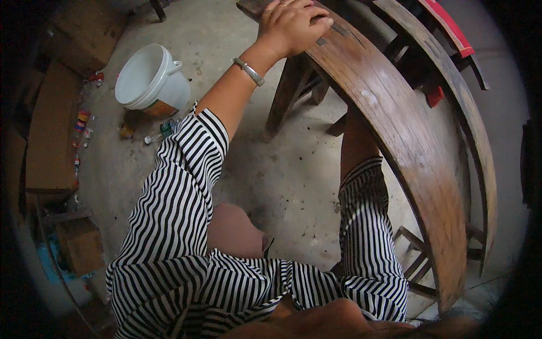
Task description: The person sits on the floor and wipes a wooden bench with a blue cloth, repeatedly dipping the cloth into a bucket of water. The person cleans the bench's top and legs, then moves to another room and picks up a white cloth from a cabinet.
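A long wooden bench (381, 93) with a smooth, worn brown seat runs from the top centre down to the lower right, looking bent by the lens. My left hand (294, 25) rests on top of its far end, palm down and fingers spread, with a silver bangle on the wrist. My right forearm reaches under the bench on its near side. The bench seat hides my right hand, so whether it holds anything does not show. A wooden leg (281, 101) of the bench stands below my left hand.
A white plastic bucket (169, 84) stands on the concrete floor (275, 186) at the left. Plastic bottles (167, 127) and cardboard boxes (55, 131) lie beyond it. A second narrow bench (465, 97) is at the right, with a red cloth (453, 31) past it and a small stool (417, 262) beneath.
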Tool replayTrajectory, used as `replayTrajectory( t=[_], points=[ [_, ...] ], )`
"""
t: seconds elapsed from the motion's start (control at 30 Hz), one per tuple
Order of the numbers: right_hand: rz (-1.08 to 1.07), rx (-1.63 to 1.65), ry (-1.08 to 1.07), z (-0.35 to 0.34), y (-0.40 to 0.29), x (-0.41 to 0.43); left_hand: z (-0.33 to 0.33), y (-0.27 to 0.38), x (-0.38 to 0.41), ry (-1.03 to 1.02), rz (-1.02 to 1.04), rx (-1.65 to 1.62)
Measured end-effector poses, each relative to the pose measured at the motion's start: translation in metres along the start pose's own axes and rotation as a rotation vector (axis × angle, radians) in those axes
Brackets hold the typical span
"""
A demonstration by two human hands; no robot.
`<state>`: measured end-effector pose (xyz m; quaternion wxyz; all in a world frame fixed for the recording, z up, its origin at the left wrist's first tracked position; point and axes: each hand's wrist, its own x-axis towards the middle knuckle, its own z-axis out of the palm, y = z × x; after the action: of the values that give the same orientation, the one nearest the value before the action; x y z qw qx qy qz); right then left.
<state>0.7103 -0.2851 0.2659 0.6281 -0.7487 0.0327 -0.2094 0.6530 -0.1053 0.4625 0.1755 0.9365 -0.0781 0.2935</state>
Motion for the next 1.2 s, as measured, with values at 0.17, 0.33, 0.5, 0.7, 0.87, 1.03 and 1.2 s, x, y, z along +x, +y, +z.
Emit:
replayTrajectory(
  t=[0.17,0.33,0.5,0.7,0.87,1.03,1.2],
  points=[
    [-0.041,-0.161,-0.035,0.012,0.026,0.004,-0.006,0.005,-0.002,0.044,0.019,0.003],
    [0.059,-0.205,-0.011,0.005,0.05,0.005,0.005,0.006,0.005,0.063,0.039,0.053],
    [0.054,-0.103,-0.106,0.009,0.058,-0.063,0.01,-0.009,0.0,0.101,0.077,0.128],
    [-0.557,-0.405,-0.223,0.011,0.011,-0.063,0.01,-0.011,0.002,0.074,0.045,0.138],
    [-0.609,-0.636,-0.464,-0.004,0.029,-0.044,0.011,-0.014,0.002,0.08,0.056,0.142],
    [-0.294,-0.719,-0.582,0.008,0.037,-0.055,0.014,-0.016,0.002,0.047,0.026,0.128],
    [-0.479,-0.657,-0.386,0.014,0.042,-0.043,0.018,-0.02,0.002,0.117,0.024,0.18]
  ],
)
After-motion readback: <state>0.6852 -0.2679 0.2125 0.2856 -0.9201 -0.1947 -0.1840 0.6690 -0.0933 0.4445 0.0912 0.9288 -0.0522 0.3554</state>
